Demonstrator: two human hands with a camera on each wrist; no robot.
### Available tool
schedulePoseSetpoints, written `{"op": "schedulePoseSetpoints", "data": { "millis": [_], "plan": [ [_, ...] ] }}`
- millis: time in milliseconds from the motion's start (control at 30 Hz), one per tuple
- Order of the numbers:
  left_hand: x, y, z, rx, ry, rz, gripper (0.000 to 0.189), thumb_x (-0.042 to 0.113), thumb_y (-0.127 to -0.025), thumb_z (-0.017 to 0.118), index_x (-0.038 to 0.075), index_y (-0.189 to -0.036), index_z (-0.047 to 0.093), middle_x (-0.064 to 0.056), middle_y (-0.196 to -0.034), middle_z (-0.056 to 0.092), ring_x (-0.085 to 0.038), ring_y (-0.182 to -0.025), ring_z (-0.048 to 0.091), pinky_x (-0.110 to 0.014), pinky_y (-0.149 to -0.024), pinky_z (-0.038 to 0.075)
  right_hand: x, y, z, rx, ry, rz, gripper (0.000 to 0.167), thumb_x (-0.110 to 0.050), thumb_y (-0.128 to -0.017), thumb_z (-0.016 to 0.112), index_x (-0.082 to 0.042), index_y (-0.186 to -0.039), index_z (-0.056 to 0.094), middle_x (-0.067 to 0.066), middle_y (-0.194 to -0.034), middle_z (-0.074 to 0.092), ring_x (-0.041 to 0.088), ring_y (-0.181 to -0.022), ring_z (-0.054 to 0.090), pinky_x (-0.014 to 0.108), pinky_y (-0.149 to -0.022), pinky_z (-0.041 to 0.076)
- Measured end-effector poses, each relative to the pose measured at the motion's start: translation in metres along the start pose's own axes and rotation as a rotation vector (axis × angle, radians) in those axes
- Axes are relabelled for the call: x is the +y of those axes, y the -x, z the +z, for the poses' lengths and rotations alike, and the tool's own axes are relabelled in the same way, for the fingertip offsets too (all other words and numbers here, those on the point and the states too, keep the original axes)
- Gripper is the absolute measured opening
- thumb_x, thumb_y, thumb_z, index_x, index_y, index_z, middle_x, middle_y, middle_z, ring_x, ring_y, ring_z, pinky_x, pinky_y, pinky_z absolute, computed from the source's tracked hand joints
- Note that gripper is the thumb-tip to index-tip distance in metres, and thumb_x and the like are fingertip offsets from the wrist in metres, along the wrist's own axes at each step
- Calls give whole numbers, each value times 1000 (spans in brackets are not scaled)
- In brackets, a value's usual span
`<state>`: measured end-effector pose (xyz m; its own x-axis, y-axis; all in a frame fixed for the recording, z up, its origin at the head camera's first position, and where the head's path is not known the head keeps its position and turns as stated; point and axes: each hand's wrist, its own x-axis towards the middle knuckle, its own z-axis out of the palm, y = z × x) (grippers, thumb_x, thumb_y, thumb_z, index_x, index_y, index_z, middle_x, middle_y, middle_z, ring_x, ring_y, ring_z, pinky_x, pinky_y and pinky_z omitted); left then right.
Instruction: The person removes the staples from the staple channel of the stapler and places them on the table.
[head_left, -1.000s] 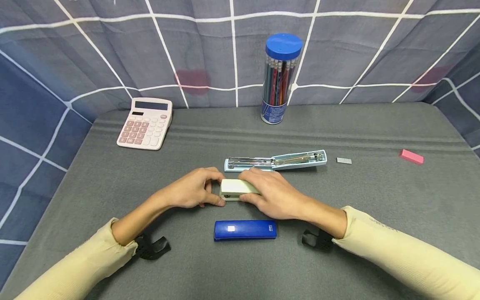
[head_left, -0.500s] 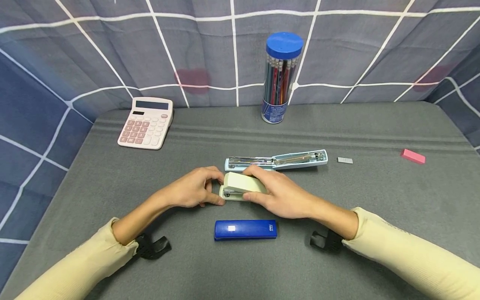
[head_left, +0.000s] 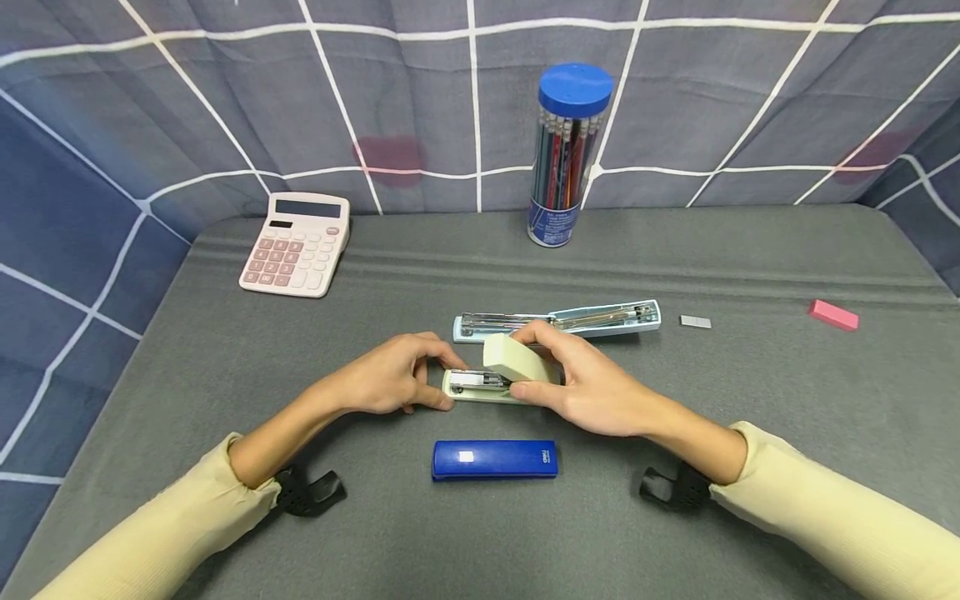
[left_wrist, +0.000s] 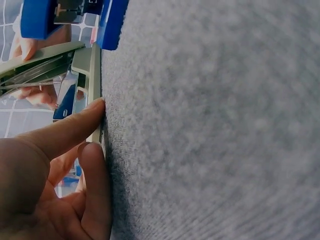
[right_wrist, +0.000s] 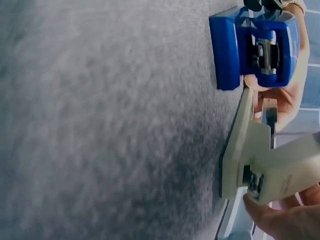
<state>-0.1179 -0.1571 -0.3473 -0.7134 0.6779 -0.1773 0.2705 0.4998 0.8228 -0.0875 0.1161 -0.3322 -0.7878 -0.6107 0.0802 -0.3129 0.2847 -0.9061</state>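
A pale green stapler (head_left: 480,397) sits mid-table, its top arm (head_left: 517,358) swung up so the metal staple channel shows. My right hand (head_left: 592,382) grips this raised arm, thumb in front and fingers behind. At the other end, my left hand (head_left: 390,375) pinches the base between thumb and fingers. The left wrist view shows a fingertip pressed against the edge of the base (left_wrist: 94,80). From the right wrist, the arm (right_wrist: 287,172) stands at an angle above the base near its hinge. Part of the arm is hidden under my right hand.
Just in front lies a closed blue stapler (head_left: 495,460). Behind, a light blue stapler (head_left: 609,319) is spread fully open, beside a strip of staples (head_left: 695,322). A pink eraser (head_left: 834,316) is at right, a calculator (head_left: 297,246) back left, a pencil tub (head_left: 553,223) at the back.
The stapler's top arm has gone from lowered to tilted up, as my right hand lifted it and moved rightward. My left hand has stayed at the left end of the base.
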Motion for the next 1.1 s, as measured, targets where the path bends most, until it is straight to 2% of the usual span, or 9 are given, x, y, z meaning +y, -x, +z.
{"op": "schedulePoseSetpoints", "data": {
  "millis": [167, 333, 467, 600, 800, 900, 1000, 1100],
  "plan": [
    [0, 0, -1, -6, -1, 0, 37, 8, -79, 84, 6, -113, 70, -7, -100, 59, -11, -49, 55, -31, -44, 51, 1, 5, -4, 41, 21, -49, 31, -8, -87, 75, -14, -114, 60, -3, -105, 62, 15, -101, 60, 34, -89, 47],
    [0, 0, -2, -14, -5, 2, 37, 9, -79, 83, 6, -114, 70, -7, -101, 58, -11, -49, 54, -31, -44, 51, 2, 6, -6, 66, 42, -86, 31, -9, -85, 78, -14, -111, 63, -6, -104, 63, 15, -102, 61, 35, -93, 47],
    [0, 0, -1, -16, -10, 6, 37, 9, -80, 83, 7, -114, 69, -6, -102, 58, -11, -49, 54, -31, -44, 51, 2, 6, -7, 84, 82, -109, 32, -10, -84, 80, -16, -111, 66, -8, -102, 65, 14, -98, 62, 34, -89, 48],
    [1, -1, -1, -24, -8, 12, 35, 9, -80, 83, 7, -112, 69, -6, -104, 58, -11, -49, 54, -31, -45, 51, 0, 8, -7, 121, 126, -88, 30, -9, -81, 80, -17, -107, 67, -9, -98, 65, 13, -95, 62, 38, -85, 49],
    [2, -1, -1, -39, -3, 13, 34, 8, -81, 82, 6, -112, 68, -7, -106, 58, -11, -50, 53, -31, -46, 51, -3, 12, -10, 156, 164, -71, 30, -3, -77, 76, -13, -103, 65, -7, -95, 64, 15, -95, 60, 43, -88, 48],
    [2, -1, -1, -40, -5, 16, 35, 8, -81, 82, 6, -112, 68, -7, -107, 58, -11, -50, 53, -30, -46, 51, -3, 11, -12, 163, 196, -95, 29, -3, -75, 74, -12, -101, 64, -7, -92, 62, 14, -92, 58, 41, -88, 47],
    [1, -1, -1, -38, -7, 20, 35, 8, -80, 82, 6, -112, 68, -7, -106, 58, -11, -50, 53, -30, -45, 51, -3, 11, -14, 183, 239, -111, 28, -2, -72, 71, -14, -96, 62, -8, -87, 59, 14, -87, 56, 37, -82, 46],
    [1, -1, -1, -39, -10, 21, 35, 8, -81, 82, 6, -112, 68, -7, -106, 58, -11, -50, 53, -30, -45, 51, -4, 14, -15, 202, 243, -84, 29, -1, -69, 68, -16, -93, 60, -7, -85, 56, 15, -84, 54, 34, -74, 44]
  ]
}}
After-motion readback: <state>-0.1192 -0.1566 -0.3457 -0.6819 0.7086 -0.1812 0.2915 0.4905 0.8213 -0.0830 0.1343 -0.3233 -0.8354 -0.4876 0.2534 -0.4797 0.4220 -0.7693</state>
